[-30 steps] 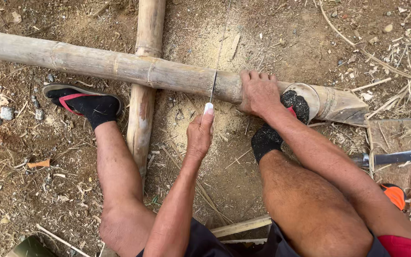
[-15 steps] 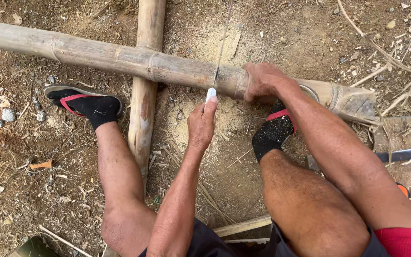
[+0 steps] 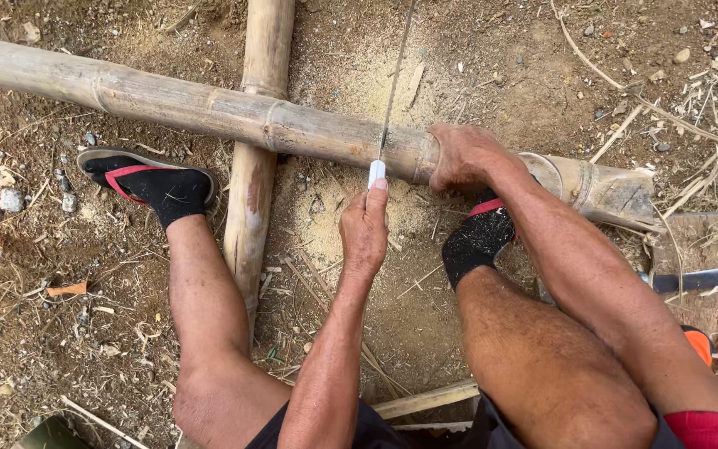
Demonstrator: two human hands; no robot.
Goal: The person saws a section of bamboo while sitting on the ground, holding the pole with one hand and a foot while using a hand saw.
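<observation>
- Bamboo everywhere: a long bamboo pole (image 3: 209, 104) lies across the bare dirt from upper left to right, resting on top of a second bamboo pole (image 3: 251, 191) that runs away from the person beneath it.
- Left hand (image 3: 365, 233) is closed tight round the white handle (image 3: 376, 172) of a thin saw, thumb up along the grip, just on the near side of the long pole.
- Saw blade (image 3: 394, 83) stands on edge and crosses the pole right beside a node, its far end reaching out over the pale sawdust (image 3: 359, 75) beyond.
- Right hand (image 3: 463, 155) is clamped down on top of the pole, fingers curled over it, just beside the blade on its right.
- So the cut line sits between the two hands, touching neither, with the handle almost against the pole's near side.
- Right foot (image 3: 477, 241), in a black sock and red-strapped sandal, presses up against the pole under the right hand.
- Left foot (image 3: 155, 185), dressed the same, is planted flat on the ground left of the lower pole.
- Dark tool handle (image 3: 708, 277) lies at the right edge, well apart.
</observation>
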